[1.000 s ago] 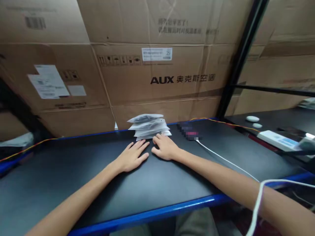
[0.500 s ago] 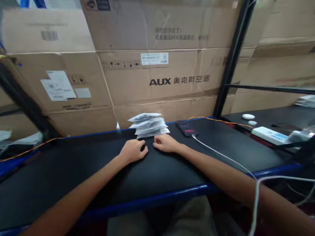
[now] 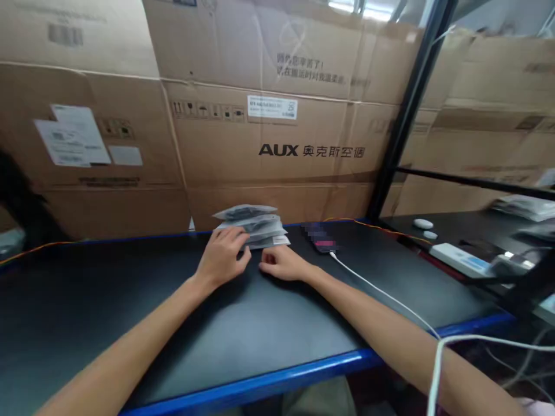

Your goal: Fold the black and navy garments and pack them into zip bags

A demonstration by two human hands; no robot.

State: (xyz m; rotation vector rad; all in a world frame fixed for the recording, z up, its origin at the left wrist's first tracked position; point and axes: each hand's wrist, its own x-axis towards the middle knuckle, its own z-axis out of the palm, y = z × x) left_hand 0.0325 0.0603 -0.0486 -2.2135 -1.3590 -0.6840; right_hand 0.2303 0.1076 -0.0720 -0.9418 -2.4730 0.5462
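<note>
A stack of several flat bags in translucent grey-white plastic (image 3: 255,226) lies at the back of the black tabletop, against the large carton. My left hand (image 3: 223,254) is lifted at the stack's front left corner, fingers bent and thumb apart, with nothing seen in its grasp. It covers part of the lower bags, and whether the fingertips touch them I cannot tell. My right hand (image 3: 281,263) rests on the tabletop just in front of the stack, its fingers curled in and nothing visible in them.
A phone (image 3: 318,238) with a white charging cable (image 3: 381,292) lies right of the stack. Big AUX cartons (image 3: 217,150) wall off the back. A black post (image 3: 399,121) stands at the right. Beyond it, a white power strip (image 3: 459,258) sits on another surface.
My left hand has risen from the tabletop toward the bags, and its fingers have opened out. My right hand stays in place, still curled. The head view has tilted and shifted slightly.
</note>
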